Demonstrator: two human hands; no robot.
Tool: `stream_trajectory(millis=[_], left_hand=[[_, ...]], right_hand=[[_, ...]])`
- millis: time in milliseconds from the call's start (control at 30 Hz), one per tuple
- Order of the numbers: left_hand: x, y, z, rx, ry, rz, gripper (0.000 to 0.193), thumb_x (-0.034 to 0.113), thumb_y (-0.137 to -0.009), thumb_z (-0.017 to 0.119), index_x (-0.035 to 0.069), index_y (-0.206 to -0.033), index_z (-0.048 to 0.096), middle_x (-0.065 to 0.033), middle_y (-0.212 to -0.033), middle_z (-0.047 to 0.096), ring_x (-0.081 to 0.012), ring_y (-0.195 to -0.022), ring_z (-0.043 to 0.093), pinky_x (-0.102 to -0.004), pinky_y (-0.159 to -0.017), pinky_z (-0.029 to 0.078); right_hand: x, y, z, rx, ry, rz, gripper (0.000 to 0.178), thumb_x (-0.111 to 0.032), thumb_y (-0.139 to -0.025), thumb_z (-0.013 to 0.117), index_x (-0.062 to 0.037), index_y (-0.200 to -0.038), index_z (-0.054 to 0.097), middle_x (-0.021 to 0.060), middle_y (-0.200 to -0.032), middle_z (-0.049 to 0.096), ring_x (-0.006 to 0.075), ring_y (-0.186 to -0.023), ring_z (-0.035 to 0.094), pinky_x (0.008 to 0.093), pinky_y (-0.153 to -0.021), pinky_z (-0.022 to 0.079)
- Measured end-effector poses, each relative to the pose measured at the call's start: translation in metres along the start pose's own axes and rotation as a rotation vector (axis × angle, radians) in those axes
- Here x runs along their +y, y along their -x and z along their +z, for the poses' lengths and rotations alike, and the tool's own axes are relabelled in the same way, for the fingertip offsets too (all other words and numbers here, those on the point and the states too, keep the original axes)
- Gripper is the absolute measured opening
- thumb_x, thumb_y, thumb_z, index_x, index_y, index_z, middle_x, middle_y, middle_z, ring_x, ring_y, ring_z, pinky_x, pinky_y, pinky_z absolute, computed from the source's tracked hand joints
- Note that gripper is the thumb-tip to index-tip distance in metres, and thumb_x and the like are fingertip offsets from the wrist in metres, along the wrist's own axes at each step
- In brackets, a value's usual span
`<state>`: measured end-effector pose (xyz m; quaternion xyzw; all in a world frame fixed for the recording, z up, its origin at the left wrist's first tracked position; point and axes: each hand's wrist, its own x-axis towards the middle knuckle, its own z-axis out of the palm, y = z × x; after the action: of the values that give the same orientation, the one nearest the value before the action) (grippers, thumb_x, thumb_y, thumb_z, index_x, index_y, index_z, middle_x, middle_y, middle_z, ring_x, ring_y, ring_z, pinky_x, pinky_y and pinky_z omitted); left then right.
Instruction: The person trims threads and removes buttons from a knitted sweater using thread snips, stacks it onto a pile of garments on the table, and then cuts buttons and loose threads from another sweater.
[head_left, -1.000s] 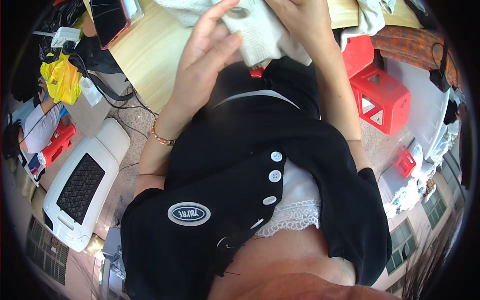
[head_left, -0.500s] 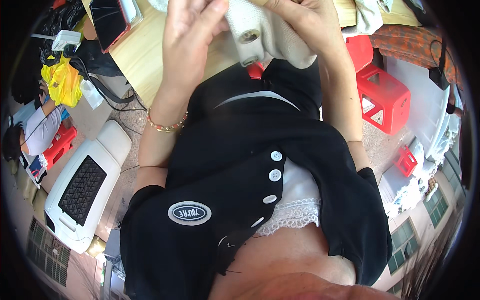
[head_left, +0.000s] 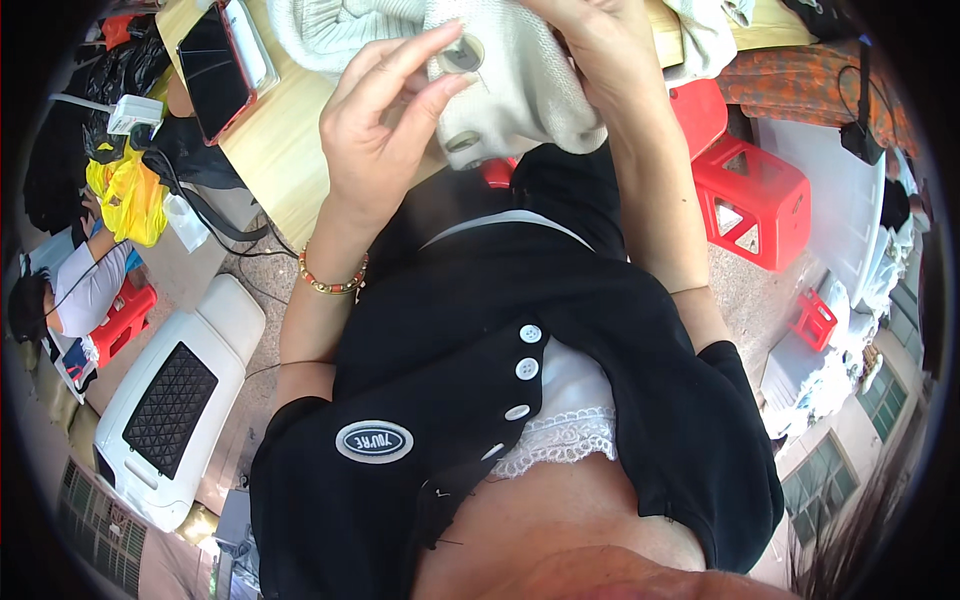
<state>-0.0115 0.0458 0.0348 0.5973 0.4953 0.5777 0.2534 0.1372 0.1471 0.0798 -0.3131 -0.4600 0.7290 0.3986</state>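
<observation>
A cream knitted cardigan [head_left: 535, 85] with large buttons lies bunched over the table's near edge and hangs toward my lap. My left hand [head_left: 385, 120] is at its button band, thumb and index finger apart on either side of a greyish button [head_left: 465, 53]. Below that, a second button [head_left: 462, 142] sits near the cardigan's lower edge. On the other side, my right hand [head_left: 605, 50] grips the knit fabric; its fingertips are partly hidden by the cloth and the top of the picture.
A phone with a red case [head_left: 215, 80] rests on the wooden table [head_left: 285, 150] at left. Red plastic stools [head_left: 760, 205] stand at right. A white machine-like case [head_left: 180, 400] with a black quilted panel, a yellow plastic bag [head_left: 128, 200] and another person [head_left: 80, 280] are at left.
My left hand has come lower, its thumb and index finger spreading around the button. More of the cardigan now shows, and the whole view has shifted slightly.
</observation>
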Motion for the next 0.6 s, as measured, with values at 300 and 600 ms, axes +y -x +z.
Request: stream_trajectory(millis=[300,600], left_hand=[[0.015,-0.003,0.002,0.212,0.507,-0.409,0.026,0.017,-0.096,0.059,-0.003,-0.109,0.068,0.0045,-0.076,0.059,-0.0008,-0.071,0.049,-0.0169,-0.065,0.040],[0.017,-0.002,-0.001,0.105,0.450,-0.372,0.025,0.015,-0.096,0.059,-0.004,-0.108,0.068,-0.0015,-0.088,0.068,-0.0024,-0.076,0.054,-0.0164,-0.069,0.043]], right_hand=[[0.001,0.030,-0.002,0.190,0.665,-0.435,0.018,-0.004,-0.086,0.067,0.0006,-0.102,0.064,0.0001,-0.080,0.058,0.0078,-0.069,0.052,0.0231,-0.061,0.042],[-0.022,0.046,-0.017,-0.172,1.185,-0.705,0.035,-0.009,-0.073,0.075,-0.0067,-0.108,0.071,0.0036,-0.080,0.057,0.0143,-0.073,0.054,0.0252,-0.061,0.042]])
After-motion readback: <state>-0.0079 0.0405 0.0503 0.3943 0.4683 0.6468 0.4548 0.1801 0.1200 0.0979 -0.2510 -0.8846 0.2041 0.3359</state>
